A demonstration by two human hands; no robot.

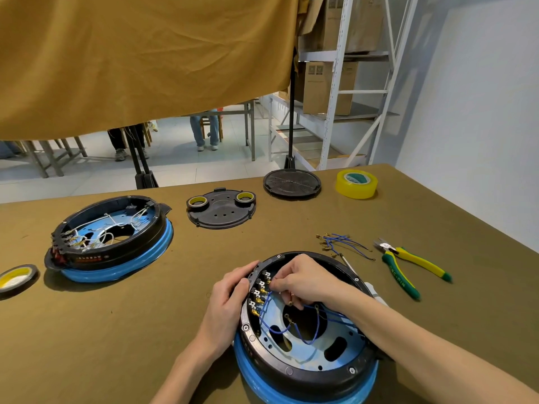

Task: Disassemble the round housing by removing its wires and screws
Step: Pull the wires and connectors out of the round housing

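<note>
head camera looks down on the round housing (306, 339), a black ring on a blue base sitting on the near part of the olive table (145, 316), with blue wires (294, 330) looping across its inside. the left hand (230, 295) grips the housing's left rim with curled fingers, while the right hand (300, 279) reaches inside and pinches a wire end at the row of terminals (259, 295). just right lie loose blue wires (344, 243) and green-and-yellow pliers (408, 266); a second housing (110, 237) sits far left, with a black cover (221, 211), a black disc (291, 183) and yellow tape (356, 183) behind.
</note>
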